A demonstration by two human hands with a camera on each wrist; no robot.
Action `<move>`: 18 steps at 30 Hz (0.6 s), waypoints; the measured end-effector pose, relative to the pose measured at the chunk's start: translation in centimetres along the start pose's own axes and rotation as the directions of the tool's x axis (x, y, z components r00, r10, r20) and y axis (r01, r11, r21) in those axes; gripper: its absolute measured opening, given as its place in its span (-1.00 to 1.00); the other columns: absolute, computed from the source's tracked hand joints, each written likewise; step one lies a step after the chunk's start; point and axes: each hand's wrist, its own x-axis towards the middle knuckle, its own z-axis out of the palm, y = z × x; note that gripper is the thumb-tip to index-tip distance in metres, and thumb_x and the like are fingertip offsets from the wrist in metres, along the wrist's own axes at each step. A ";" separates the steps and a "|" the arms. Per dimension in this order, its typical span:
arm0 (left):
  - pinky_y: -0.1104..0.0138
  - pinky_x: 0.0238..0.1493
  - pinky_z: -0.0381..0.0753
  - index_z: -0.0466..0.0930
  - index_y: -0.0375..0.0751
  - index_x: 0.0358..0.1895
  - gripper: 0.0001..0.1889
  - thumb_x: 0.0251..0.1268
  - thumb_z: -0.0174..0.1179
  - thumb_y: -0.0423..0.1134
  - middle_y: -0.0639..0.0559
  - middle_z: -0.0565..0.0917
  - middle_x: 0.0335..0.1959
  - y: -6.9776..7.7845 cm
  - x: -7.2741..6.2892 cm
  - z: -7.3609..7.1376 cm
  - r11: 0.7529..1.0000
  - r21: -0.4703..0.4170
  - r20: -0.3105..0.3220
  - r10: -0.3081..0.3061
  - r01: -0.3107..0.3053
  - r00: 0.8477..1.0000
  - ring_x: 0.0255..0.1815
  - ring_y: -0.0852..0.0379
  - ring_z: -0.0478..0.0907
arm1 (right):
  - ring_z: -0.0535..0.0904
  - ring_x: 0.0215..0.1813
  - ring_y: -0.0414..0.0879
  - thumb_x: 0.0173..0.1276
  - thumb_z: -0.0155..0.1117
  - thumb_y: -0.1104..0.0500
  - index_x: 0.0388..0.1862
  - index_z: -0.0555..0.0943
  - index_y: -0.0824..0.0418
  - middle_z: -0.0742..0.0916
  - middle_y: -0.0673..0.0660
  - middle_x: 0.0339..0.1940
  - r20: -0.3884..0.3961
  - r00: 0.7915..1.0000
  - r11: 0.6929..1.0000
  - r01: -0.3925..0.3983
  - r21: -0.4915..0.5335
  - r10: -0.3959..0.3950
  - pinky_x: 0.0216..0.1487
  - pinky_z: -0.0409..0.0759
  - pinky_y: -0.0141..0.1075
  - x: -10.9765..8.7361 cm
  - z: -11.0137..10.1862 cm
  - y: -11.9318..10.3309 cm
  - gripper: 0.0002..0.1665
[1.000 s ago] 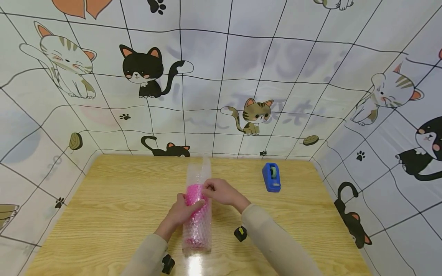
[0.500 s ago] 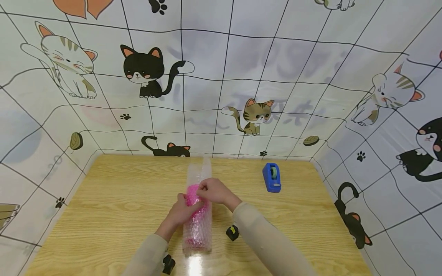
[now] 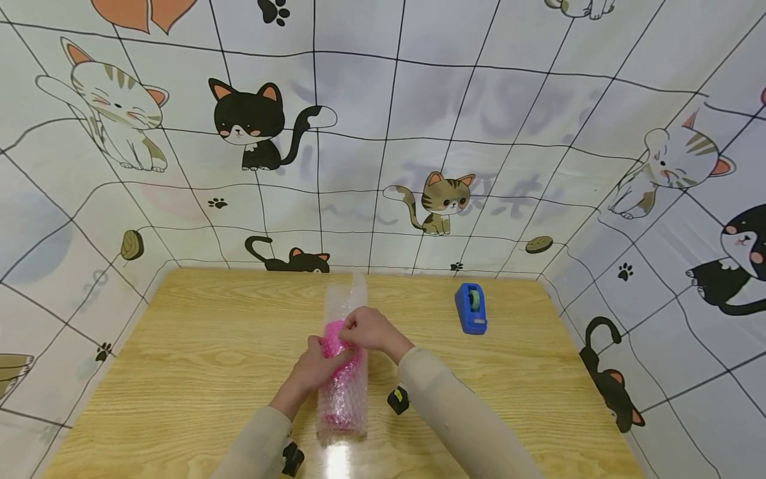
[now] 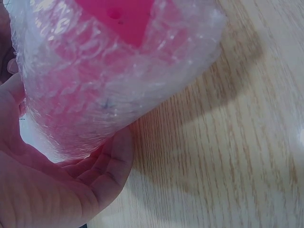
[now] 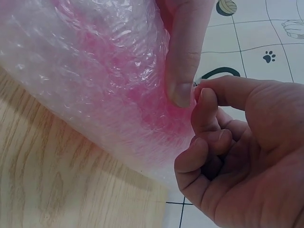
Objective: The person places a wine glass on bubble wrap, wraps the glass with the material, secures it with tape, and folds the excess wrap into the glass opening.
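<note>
A bright pink object wrapped in clear bubble wrap [image 3: 342,392] lies lengthwise on the table. Its flat pink end [image 4: 126,19], with a small round hole, shows through in the left wrist view. My left hand [image 3: 314,366] grips the roll from the left side, fingers round its flank and thumb pressing across the top. My right hand [image 3: 372,330] is at the upper part of the roll, thumb and index fingertips pinched together at the wrap, close to the left thumb [image 5: 183,71]. The other right fingers are curled. What lies between the pinched fingertips is mostly hidden.
A blue tape dispenser [image 3: 471,309] stands at the back right of the wooden table [image 3: 197,346]. Loose bubble wrap [image 3: 344,296] extends past the pink part toward the back edge. A cat-print sheet [image 3: 359,153] hangs behind and along both sides.
My right hand has shifted left across the top of the roll, its pinched fingertips coming nearer the middle. The left hand keeps its grip, and the roll stays in place.
</note>
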 end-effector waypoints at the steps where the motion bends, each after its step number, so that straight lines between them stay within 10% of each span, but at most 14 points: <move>1: -0.04 0.10 0.56 0.06 -0.54 0.32 0.02 0.15 0.21 0.31 -0.50 0.45 0.17 0.0 0.0 0.0 1.000 -0.001 0.000 0.001 -0.001 1.000 0.13 -0.23 0.50 | 0.24 -0.62 -0.27 0.29 0.25 0.08 -0.76 0.38 0.03 0.38 -0.13 -0.77 0.002 1.000 1.000 -0.001 0.002 0.001 -0.59 0.22 -0.44 0.0 0.0 0.0 -0.56; 18: -0.01 0.08 0.57 0.08 -0.54 0.31 0.02 0.12 0.24 0.29 -0.49 0.46 0.16 0.0 0.2 0.1 1.000 -0.009 -0.008 0.016 -0.017 1.000 0.10 -0.19 0.51 | 0.15 -0.70 -0.27 0.18 0.29 0.16 -0.85 0.25 0.01 0.29 -0.14 -0.85 -0.029 0.998 0.996 -0.053 -0.068 0.052 -0.65 0.14 -0.45 0.2 0.2 -0.8 -0.48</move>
